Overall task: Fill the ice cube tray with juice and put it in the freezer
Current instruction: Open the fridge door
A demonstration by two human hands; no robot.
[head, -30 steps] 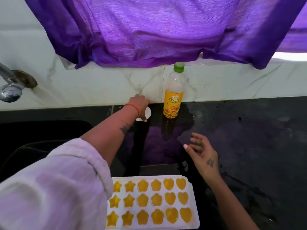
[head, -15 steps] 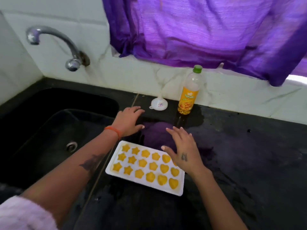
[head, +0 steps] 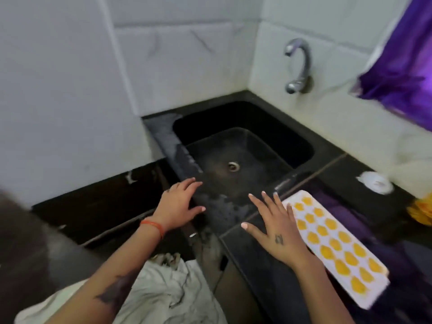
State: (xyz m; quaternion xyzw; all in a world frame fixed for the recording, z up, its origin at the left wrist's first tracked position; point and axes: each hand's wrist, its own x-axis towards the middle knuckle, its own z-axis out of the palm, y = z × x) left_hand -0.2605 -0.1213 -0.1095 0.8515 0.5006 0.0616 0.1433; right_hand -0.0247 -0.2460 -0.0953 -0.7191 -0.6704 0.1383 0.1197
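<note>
Both hands spread and empty, left hand by the sink, right hand beside the brimming ice cube tray. Best lift it level, two-handed, slowly!

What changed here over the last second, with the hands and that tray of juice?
The left hand let go of the small white funnel by the wall and drew back toward the sink. The right hand came down beside the ice cube tray, fingers spread, gripping nothing. The camera swung left, so the bottle has nearly left the view. The tray stayed on the black counter, its moulds full of orange juice.
</note>
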